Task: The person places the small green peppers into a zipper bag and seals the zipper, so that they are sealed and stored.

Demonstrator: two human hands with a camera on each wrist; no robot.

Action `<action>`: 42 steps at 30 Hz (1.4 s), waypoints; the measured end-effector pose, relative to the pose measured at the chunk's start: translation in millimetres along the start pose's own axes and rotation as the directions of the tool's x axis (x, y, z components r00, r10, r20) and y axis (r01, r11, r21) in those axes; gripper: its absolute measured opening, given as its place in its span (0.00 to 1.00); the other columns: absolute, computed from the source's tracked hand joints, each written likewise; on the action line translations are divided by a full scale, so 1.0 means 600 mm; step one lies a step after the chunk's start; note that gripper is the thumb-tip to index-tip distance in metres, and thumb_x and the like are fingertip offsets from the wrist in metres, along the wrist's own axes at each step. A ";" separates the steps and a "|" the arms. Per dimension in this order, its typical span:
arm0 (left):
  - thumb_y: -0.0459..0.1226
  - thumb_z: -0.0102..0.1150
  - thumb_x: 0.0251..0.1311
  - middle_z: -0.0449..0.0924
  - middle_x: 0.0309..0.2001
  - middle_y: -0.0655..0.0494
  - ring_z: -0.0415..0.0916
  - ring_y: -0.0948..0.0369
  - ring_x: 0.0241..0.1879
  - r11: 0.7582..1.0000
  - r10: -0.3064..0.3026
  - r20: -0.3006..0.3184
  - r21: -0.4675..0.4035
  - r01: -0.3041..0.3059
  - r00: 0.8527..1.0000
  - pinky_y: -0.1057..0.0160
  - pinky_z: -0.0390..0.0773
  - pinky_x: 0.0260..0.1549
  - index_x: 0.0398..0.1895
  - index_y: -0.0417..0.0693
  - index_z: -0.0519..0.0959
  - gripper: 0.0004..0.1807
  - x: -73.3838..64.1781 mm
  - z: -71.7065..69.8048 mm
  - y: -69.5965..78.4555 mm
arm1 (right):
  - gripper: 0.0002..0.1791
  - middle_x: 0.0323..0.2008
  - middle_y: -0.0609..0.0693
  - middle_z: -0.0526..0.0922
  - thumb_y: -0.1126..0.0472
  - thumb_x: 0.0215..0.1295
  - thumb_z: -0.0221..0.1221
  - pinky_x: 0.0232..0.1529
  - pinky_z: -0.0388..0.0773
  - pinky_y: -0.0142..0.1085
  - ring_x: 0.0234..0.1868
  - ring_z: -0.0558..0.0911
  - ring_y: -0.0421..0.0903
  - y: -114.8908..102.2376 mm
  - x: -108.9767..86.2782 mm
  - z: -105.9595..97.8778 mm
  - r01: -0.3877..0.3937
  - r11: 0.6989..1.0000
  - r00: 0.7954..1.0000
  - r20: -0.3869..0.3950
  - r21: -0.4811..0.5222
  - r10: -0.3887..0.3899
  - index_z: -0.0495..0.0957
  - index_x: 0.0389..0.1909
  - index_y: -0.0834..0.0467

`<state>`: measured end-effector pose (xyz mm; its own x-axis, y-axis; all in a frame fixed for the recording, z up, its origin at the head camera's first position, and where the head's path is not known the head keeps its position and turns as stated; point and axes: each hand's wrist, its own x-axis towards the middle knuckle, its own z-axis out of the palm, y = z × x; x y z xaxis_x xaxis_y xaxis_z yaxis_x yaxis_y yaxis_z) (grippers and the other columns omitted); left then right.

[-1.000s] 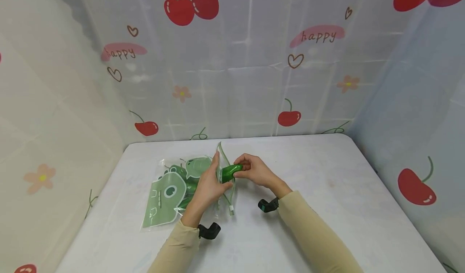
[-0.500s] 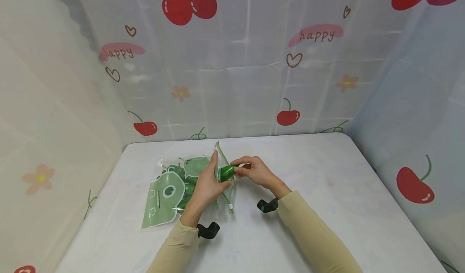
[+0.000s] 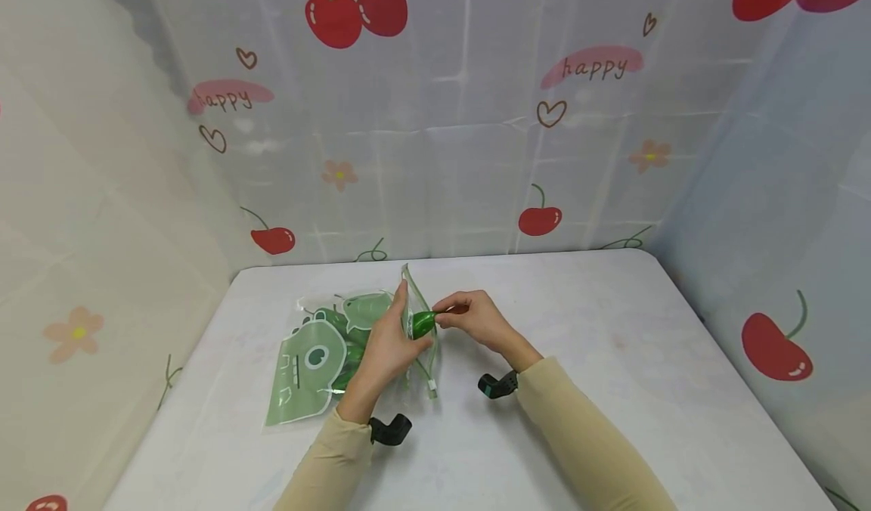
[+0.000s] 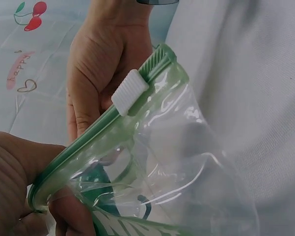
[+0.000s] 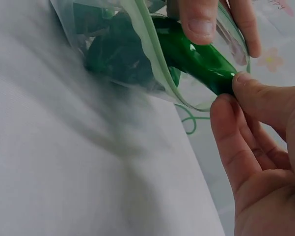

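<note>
A clear zip bag (image 3: pixel 302 379) with a green frog-like cartoon print lies on the left half of the table. My left hand (image 3: pixel 386 351) holds it at its mouth, which gapes toward the right. Through the plastic show several shiny green peppers. Another green pepper (image 5: pixel 199 61) lies partly within the mouth, its narrow end sticking out. Thumb and fingers of my right hand (image 3: pixel 479 320) pinch that narrow end. In the left wrist view the white slider (image 4: pixel 130 92) sits near one end of the green zip strip (image 4: pixel 83 140).
The white tabletop (image 3: pixel 612 390) extends to the right of both hands. A cherry-printed curtain (image 3: pixel 435 118) stands along the table's back edge and at both sides. Black wrist cameras (image 3: pixel 391 430) jut out beside the hands, near the table surface.
The green pepper has slid leftward, deeper into the bag, and less of it shows. My right hand has moved slightly left with it. My left hand keeps its hold.
</note>
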<state>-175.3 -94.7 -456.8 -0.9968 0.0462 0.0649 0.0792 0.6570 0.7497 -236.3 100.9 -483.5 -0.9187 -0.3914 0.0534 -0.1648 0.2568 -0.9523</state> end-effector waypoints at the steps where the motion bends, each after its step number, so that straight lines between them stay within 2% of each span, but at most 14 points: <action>1: 0.38 0.77 0.53 0.53 0.82 0.48 0.59 0.45 0.78 1.000 0.004 -0.003 -0.002 -0.004 1.000 0.41 0.70 0.69 0.85 0.57 0.44 0.62 0.000 0.000 0.000 | 0.11 0.47 0.53 0.89 0.63 0.66 0.69 0.48 0.86 0.38 0.44 0.88 0.44 0.000 0.000 0.002 -0.008 1.000 1.000 0.014 0.020 0.008 0.89 0.48 0.57; 6: 0.38 0.77 0.53 0.55 0.81 0.47 0.60 0.44 0.77 1.000 0.020 -0.003 -0.009 -0.020 1.000 0.41 0.72 0.67 0.85 0.57 0.45 0.62 0.000 0.001 0.001 | 0.15 0.50 0.62 0.88 0.62 0.73 0.62 0.51 0.86 0.39 0.46 0.90 0.48 0.000 -0.001 0.010 -0.034 0.990 0.996 0.080 0.135 0.023 0.85 0.54 0.67; 11: 0.37 0.77 0.53 0.55 0.81 0.46 0.60 0.45 0.77 1.000 0.024 -0.005 -0.015 -0.025 1.000 0.42 0.75 0.65 0.85 0.56 0.45 0.62 0.000 0.002 -0.001 | 0.19 0.55 0.65 0.85 0.60 0.78 0.56 0.55 0.85 0.39 0.52 0.89 0.52 -0.005 -0.002 0.014 -0.035 0.982 0.993 0.118 0.185 0.013 0.81 0.58 0.70; 19: 0.37 0.78 0.52 0.57 0.80 0.45 0.63 0.43 0.75 0.999 0.053 -0.016 -0.010 -0.053 0.998 0.41 0.75 0.64 0.85 0.53 0.47 0.61 -0.002 0.003 -0.001 | 0.31 0.62 0.67 0.81 0.47 0.84 0.44 0.58 0.83 0.41 0.61 0.84 0.58 -0.008 -0.001 0.019 -0.102 0.958 0.977 0.208 0.268 0.045 0.77 0.62 0.72; 25: 0.37 0.78 0.53 0.57 0.80 0.45 0.64 0.42 0.75 0.998 0.051 -0.011 -0.024 -0.051 0.999 0.42 0.77 0.62 0.85 0.52 0.47 0.61 -0.001 0.006 0.001 | 0.37 0.64 0.67 0.80 0.41 0.84 0.38 0.60 0.81 0.41 0.65 0.81 0.59 -0.009 0.000 0.024 -0.123 0.950 0.969 0.243 0.287 0.052 0.75 0.65 0.71; 31: 0.38 0.78 0.53 0.56 0.81 0.46 0.63 0.43 0.75 0.998 0.053 -0.009 -0.039 -0.054 0.999 0.41 0.74 0.65 0.85 0.53 0.47 0.61 -0.002 0.007 0.000 | 0.42 0.67 0.66 0.77 0.36 0.83 0.35 0.63 0.80 0.43 0.68 0.78 0.59 -0.014 0.000 0.031 -0.157 0.947 0.961 0.263 0.281 0.081 0.73 0.67 0.70; 38: 0.42 0.80 0.51 0.56 0.81 0.44 0.61 0.43 0.76 0.997 0.064 -0.008 -0.032 -0.064 0.998 0.41 0.71 0.68 0.85 0.50 0.47 0.63 -0.005 0.006 0.003 | 0.44 0.71 0.68 0.72 0.36 0.83 0.33 0.66 0.77 0.44 0.72 0.73 0.61 -0.018 0.000 0.042 -0.204 0.929 0.945 0.308 0.308 0.105 0.68 0.70 0.73; 40: 0.43 0.80 0.51 0.56 0.81 0.44 0.61 0.43 0.76 0.997 0.071 -0.008 -0.037 -0.071 0.997 0.41 0.71 0.68 0.85 0.49 0.47 0.63 -0.006 0.006 0.004 | 0.43 0.70 0.68 0.72 0.37 0.83 0.33 0.66 0.77 0.44 0.71 0.73 0.61 -0.019 -0.001 0.043 -0.202 0.930 0.947 0.304 0.308 0.104 0.68 0.70 0.73; 42: 0.42 0.79 0.53 0.58 0.80 0.43 0.63 0.43 0.75 0.996 0.076 -0.009 -0.042 -0.076 0.997 0.41 0.72 0.66 0.84 0.49 0.47 0.62 -0.006 0.007 0.003 | 0.42 0.68 0.68 0.75 0.37 0.83 0.34 0.64 0.79 0.43 0.69 0.76 0.61 -0.018 -0.002 0.042 -0.180 0.937 0.958 0.269 0.300 0.098 0.71 0.68 0.72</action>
<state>-171.7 -90.5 -458.1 -0.9878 0.0891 0.1279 0.1555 0.6194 0.7696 -224.1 76.2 -480.7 -0.7996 -0.5878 -0.1230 0.1190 0.0457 -0.9918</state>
